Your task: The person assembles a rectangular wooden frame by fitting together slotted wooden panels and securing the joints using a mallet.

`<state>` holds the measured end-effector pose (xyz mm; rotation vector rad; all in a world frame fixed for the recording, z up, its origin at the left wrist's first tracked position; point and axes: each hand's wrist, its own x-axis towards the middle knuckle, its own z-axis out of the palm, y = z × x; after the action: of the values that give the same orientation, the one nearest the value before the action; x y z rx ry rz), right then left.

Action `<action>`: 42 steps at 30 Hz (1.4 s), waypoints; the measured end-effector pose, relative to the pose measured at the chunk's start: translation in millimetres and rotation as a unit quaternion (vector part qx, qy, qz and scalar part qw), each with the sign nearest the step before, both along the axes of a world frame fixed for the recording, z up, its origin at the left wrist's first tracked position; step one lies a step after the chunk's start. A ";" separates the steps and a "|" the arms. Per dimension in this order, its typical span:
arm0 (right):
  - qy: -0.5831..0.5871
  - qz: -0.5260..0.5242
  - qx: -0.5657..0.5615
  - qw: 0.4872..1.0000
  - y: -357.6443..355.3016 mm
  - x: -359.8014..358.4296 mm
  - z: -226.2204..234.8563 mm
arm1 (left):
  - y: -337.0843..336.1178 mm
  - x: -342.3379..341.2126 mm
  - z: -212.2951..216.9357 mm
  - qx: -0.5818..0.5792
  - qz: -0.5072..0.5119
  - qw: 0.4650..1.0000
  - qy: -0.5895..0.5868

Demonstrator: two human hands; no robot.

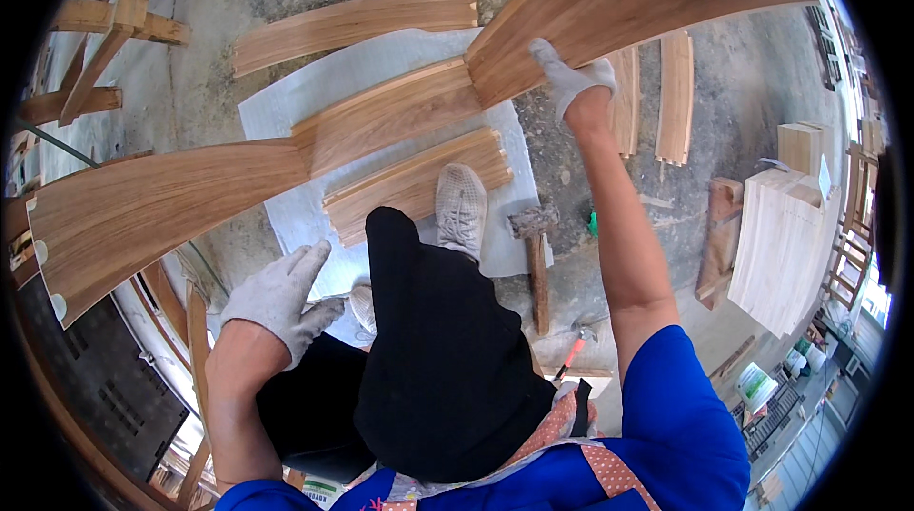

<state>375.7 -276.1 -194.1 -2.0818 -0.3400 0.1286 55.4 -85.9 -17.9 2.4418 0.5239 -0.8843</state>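
Right grip [574, 82] clasped on edge of right wooden panel [647, 11]; left grip [286, 301] half-spread, empty, clear of left panel [162, 211]

Reaching with the right arm [619, 216], almost straight and bare below a blue sleeve [681, 416], to ahead and right of the front shoe [462, 211]; gripping with the right hand [583, 84], white-gloved, thumb stretched forward-left, other fingers mostly hidden; holding the left hand [276, 300], gloved too, left of the shoe and nearer the body, fingers extended roughly toward it, thumb spread apart; showing the left forearm [238, 406] bare below the glove.
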 end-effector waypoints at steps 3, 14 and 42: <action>0.004 0.005 0.011 1.000 5.4 -13.3 0.6 | 1.4 2.6 -4.3 -0.003 -0.001 1.000 -0.003; -0.003 0.011 -0.130 0.991 3.3 -29.9 13.5 | -2.5 26.7 -26.8 0.007 0.032 0.988 -0.151; 0.351 -0.087 -0.404 0.840 -245.3 -254.9 -110.7 | -64.2 269.7 6.0 -0.497 0.124 0.681 -0.524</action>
<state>120.8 -521.4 -304.8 -2.6660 0.4418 1.0497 325.1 -150.1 -11.9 1.3839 -0.1033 0.3994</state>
